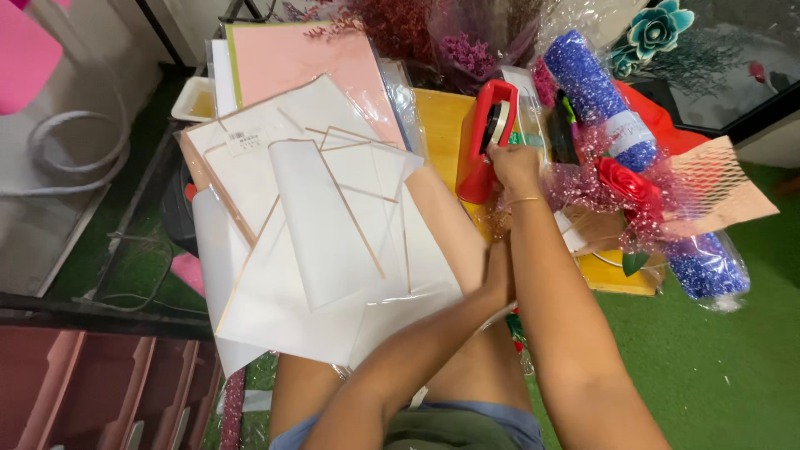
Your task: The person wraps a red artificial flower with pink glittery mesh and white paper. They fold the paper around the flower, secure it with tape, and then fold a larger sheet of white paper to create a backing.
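Note:
My right hand [515, 165] reaches forward to a red tape dispenser [479, 142] on a yellow board [437, 125], fingertips at the tape end by its front. A thin bracelet sits on that wrist. My left hand [500, 273] crosses under the right forearm and grips the stem end of a bouquet; its fingers are mostly hidden. The bouquet holds a red rose [625, 185] with pink sparkly filler, wrapped in peach mesh paper [725, 190]. White wrapping sheets [325, 242] with thin tan edges lie across my lap on the left.
A pink sheet [308, 62] lies behind the white ones. Blue glitter rolls [593, 92] in clear film, dried purple and red flowers [433, 33] and a teal paper flower [654, 29] crowd the back. Green carpet [717, 375] covers the floor at right; reddish bins [100, 392] stand lower left.

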